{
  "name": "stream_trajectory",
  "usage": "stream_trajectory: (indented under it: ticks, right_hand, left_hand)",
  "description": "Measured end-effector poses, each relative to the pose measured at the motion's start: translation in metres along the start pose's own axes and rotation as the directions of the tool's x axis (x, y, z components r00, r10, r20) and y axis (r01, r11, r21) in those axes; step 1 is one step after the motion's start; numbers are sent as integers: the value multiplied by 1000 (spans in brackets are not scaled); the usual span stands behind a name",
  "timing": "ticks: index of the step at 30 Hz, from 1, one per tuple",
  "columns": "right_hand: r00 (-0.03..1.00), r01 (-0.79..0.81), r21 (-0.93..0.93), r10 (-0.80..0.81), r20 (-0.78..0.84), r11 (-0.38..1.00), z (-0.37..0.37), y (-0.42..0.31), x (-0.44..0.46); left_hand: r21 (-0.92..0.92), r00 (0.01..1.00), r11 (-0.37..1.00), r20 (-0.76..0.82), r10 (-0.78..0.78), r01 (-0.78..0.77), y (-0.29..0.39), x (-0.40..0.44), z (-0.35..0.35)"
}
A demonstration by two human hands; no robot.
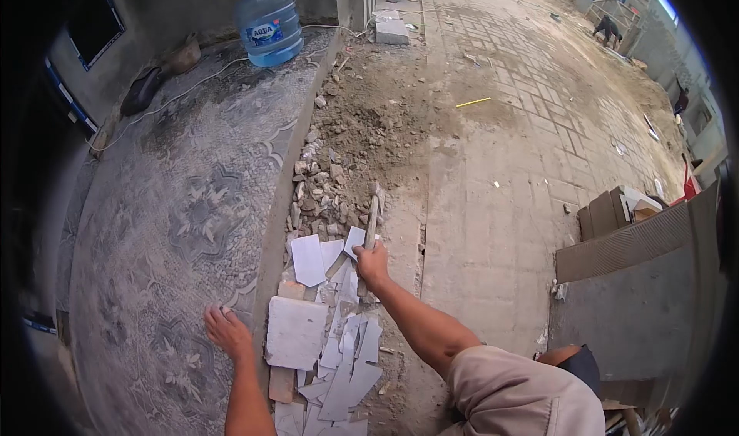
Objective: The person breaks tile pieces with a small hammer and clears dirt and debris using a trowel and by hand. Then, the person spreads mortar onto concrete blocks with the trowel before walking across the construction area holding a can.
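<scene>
My right hand is closed around the wooden handle of a hammer, whose dusty head points away from me over the rubble. Against the thumb side of that hand is a small white tile piece; I cannot tell whether the fingers touch it. A larger cut tile piece lies just to the left. Fingers apart, my left hand rests at the patterned tile floor and holds nothing. Between my arms lie a thick whitish square slab and a heap of broken tile strips.
Rubble and loose soil fill the strip beside the raised floor edge. A large blue water bottle stands on the floor at the back. Cardboard boxes and a grey panel are at right. A person bends far off.
</scene>
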State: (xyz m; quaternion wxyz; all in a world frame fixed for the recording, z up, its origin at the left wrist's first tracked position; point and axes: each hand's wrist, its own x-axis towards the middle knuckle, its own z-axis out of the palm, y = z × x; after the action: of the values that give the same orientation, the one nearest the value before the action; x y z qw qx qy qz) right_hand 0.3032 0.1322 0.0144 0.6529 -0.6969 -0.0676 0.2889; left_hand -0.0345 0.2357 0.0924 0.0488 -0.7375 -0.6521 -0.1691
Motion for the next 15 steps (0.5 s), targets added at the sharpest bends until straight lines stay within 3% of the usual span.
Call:
stream_trajectory:
  ticks: [2, 4, 5, 8, 10, 12, 14, 15]
  right_hand:
    - [938, 226, -176, -262, -225, 958, 25, -2, 12]
    - [985, -115, 184, 136, -104, 976, 33, -66, 17]
    - [985, -112, 169, 132, -111, 979, 33, -80, 34]
    - [981, -66, -22, 61, -184, 998, 14, -123, 62]
    - [999, -4, -132, -3, -52, 991, -33, -169, 57]
    - [999, -6, -353, 23, 44, 935, -99, -198, 43]
    - [986, -53, -581, 134, 99, 812, -174, -224, 17]
    - [961, -150, -672, 268, 75, 725, -206, -254, -7]
  left_hand:
    - [12, 1000, 1000, 1, 16, -16, -5, 0, 2]
    - [39, 999, 999, -33, 28, -26, -6, 0, 8]
    - [28, 1000, 999, -22, 21, -21, -5, 1, 8]
    - [27, 994, 999, 103, 29, -32, -3, 15, -15]
    - [34, 898, 999, 440, 12, -30, 0, 31, -56]
    - [87, 946, 989, 311, 90, -122, -9, 27, -87]
    - [-123, 927, 977, 355, -122, 176, 30, 11, -155]
    - [-337, 879, 883, 451, -152, 326, -9, -10, -128]
